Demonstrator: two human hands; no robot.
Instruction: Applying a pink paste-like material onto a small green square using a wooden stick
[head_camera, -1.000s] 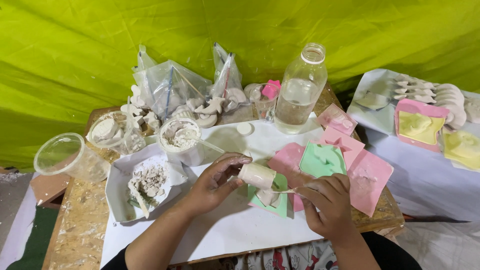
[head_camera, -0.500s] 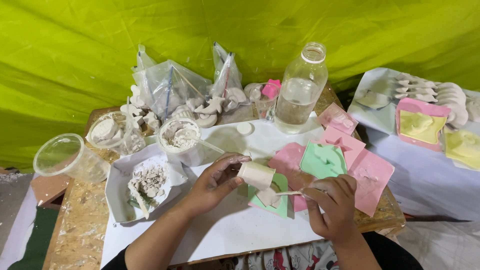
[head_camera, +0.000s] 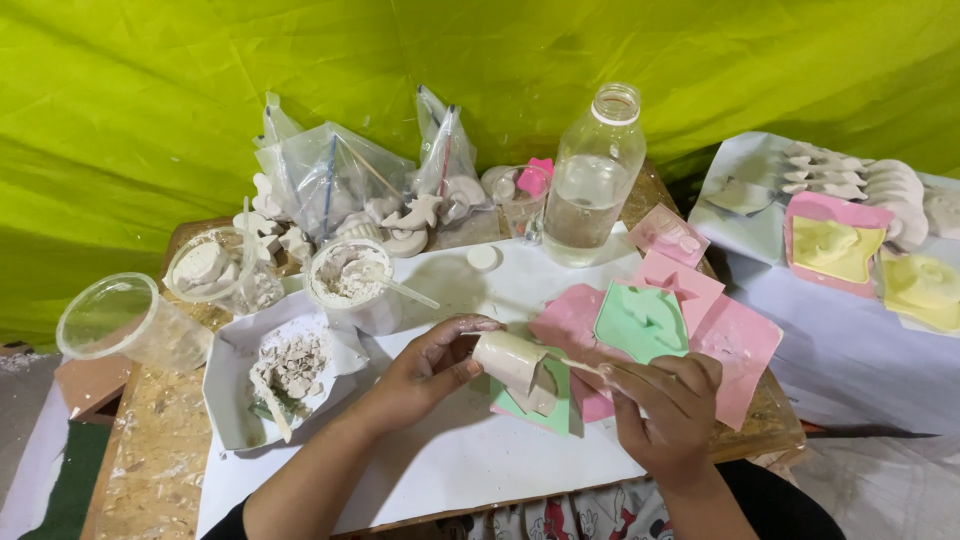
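My left hand (head_camera: 425, 368) grips a small plaster-smeared cup (head_camera: 510, 358), tilted on its side with its mouth toward the right, over a green mould (head_camera: 548, 408) on the white sheet. My right hand (head_camera: 668, 405) pinches a thin stick (head_camera: 575, 364) whose tip reaches into the cup's mouth. Whitish plaster hangs from the cup's lip above the mould. Both hands are dusted with plaster.
Pink moulds (head_camera: 742, 345) and a green mould (head_camera: 640, 318) lie right of the hands. A clear bottle (head_camera: 593, 180), a plaster tub with a spoon (head_camera: 352, 282), a white tray of plaster scraps (head_camera: 232, 372), an empty clear cup (head_camera: 120, 322) and bagged plaster figures (head_camera: 335, 185) stand behind.
The right hand has drawn slightly nearer to me with the stick still in the cup; the left hand and cup have stayed almost still.
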